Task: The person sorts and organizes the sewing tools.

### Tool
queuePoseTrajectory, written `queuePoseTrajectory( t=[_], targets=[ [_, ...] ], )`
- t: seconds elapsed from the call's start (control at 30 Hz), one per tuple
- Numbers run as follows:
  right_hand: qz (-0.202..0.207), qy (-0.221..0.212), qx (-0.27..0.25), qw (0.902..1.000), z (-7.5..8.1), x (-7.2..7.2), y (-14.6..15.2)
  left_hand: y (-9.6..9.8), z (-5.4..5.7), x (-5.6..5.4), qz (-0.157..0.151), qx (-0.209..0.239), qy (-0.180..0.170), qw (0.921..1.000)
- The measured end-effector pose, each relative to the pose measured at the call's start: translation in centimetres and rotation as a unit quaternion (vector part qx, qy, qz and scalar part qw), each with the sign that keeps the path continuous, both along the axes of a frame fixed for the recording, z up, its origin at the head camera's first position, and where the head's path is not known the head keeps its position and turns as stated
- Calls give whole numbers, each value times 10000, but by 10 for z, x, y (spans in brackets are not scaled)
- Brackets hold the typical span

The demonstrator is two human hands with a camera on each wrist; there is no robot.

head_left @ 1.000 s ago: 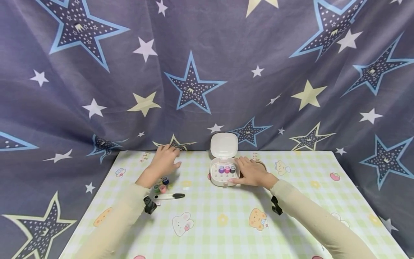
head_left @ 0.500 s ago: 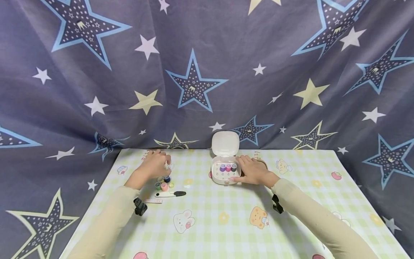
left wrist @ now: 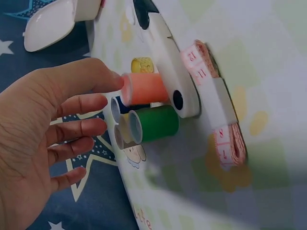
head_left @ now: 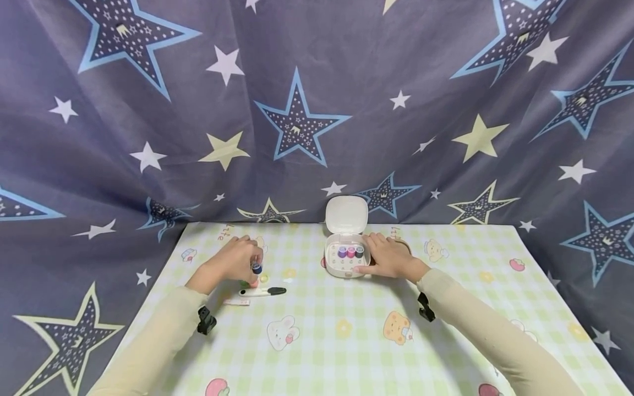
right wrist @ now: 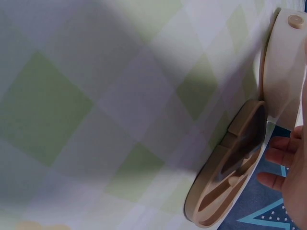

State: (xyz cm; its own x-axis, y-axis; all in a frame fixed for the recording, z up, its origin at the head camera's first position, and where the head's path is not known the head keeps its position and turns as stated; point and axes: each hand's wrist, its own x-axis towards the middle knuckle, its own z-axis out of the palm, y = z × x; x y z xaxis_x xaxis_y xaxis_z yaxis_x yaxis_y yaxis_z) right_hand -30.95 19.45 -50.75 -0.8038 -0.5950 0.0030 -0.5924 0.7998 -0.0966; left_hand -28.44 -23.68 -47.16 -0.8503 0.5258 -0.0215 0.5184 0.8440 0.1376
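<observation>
Clock directions read in the head view, 12 away from the person. Loading of the white rounded plastic box looks part done: its lid is up, and a purple thread spool, a hot-pink thread spool and a black thread spool sit in one row. Bare pegs show toward 6 o'clock

Remaining on the table, at 9 o'clock from the box: a coral-pink thread spool, a green thread spool, a dark-blue thread spool and at least one pale spool, mostly hidden. Near them lie a gold-coloured ring, a white-and-black handled tool and a folded pink-and-white tape measure

Left hand: fingers loosely spread, nothing gripped; thumb tip at the coral-pink spool's edge, contact uncertain. Right hand: grips the box's 3 o'clock side, thumb at the front rim. Beyond that hand, also at 3 o'clock, lies a tan compartmented tray, outside the box; its contents are unclear
</observation>
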Motion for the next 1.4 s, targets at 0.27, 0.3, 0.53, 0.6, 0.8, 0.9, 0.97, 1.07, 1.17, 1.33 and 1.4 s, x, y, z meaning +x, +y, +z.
queuePoseTrajectory(
  t=[0.27,0.3,0.53,0.6,0.8,0.9,0.97,1.07,1.17,1.33,1.4],
  targets=[
    [-36,64,-58,10000,7,-3,2,1,6,-1,-151,-50,36,9999],
    [-44,54,-36,10000,8,-4,2,1,6,-1,-143,-60,14,9999],
    [-148,-46,114,9998,12,-2,0,1,10,4,-236,-4,8,9997],
    [-149,-55,111,9998,12,-2,-1,2,10,4,-274,-19,-7,9996],
    [-87,-80,91,9999,11,-2,-2,3,5,6,-423,-246,88,9988],
    [-74,-87,80,9999,10,-1,-2,3,1,8,-487,-301,142,9983],
    [-71,-95,81,9999,9,-1,-2,2,-2,9,-522,-323,191,9979],
    [-68,-88,92,9999,7,-1,-2,2,-6,11,-565,-276,267,9977],
    [-56,-75,78,9999,5,0,-2,1,-8,12,-591,-206,325,9975],
    [-17,-64,8,10000,6,2,-2,-1,-11,15,-695,-68,512,9962],
    [1,-61,-30,10000,5,2,-2,-2,-12,15,-716,-72,596,9956]
  ],
)
